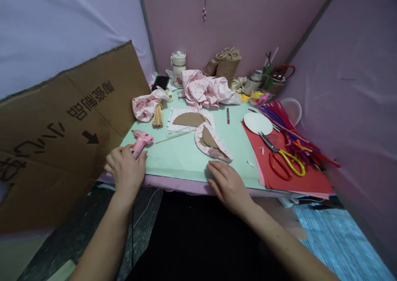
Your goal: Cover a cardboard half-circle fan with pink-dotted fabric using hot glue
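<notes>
At the table's left front, my left hand [126, 167] has thumb and fingers around the handle end of a pink hot glue gun [143, 138], which shows a small orange light. My right hand [228, 183] rests at the front edge with its fingers stretched out, holding nothing. Just beyond those fingertips lies a half-round piece of pink patterned fabric [201, 142] folded over cardboard [209, 138]. Behind it, a brown cardboard half-circle [189, 118] lies on another patch of fabric. A thin stick [173, 138] lies between the glue gun and the fabric pieces.
A large cardboard panel [77, 119] stands along the left. On red sheets [260, 148] at right lie scissors [281, 154] and a white disc [258, 123], with pipe cleaners [297, 136] beside them. Crumpled fabric [207, 88], a bottle [178, 70] and twine [228, 63] are at the back.
</notes>
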`<action>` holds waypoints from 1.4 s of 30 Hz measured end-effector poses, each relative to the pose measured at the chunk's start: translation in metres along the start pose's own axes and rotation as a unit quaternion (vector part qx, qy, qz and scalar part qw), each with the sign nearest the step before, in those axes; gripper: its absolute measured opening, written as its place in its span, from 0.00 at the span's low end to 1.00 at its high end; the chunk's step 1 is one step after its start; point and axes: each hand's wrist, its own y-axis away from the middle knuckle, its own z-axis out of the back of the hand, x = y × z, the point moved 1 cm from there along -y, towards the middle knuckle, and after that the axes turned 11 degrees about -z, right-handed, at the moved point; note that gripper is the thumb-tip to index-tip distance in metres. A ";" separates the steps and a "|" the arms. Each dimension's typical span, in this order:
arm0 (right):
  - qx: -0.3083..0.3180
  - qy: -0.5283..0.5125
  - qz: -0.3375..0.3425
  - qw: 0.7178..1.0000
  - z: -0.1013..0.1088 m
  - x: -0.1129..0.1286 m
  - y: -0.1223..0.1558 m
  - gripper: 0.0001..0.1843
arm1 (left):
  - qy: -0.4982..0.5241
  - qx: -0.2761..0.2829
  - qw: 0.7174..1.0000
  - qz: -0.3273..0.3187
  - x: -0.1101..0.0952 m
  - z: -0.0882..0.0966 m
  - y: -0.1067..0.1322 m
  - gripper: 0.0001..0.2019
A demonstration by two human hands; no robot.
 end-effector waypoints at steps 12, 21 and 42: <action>0.012 0.034 -0.059 0.998 0.000 -0.004 0.009 0.22 | 0.273 0.061 0.857 -0.433 -0.134 -0.056 -0.005 0.14; 0.040 0.072 -0.118 0.990 -0.011 -0.007 0.010 0.28 | 0.278 0.070 0.855 -0.433 -0.128 -0.058 -0.006 0.16; 0.056 0.103 -0.135 0.984 -0.015 -0.007 0.000 0.38 | 0.277 0.066 0.859 -0.424 -0.133 -0.055 -0.005 0.14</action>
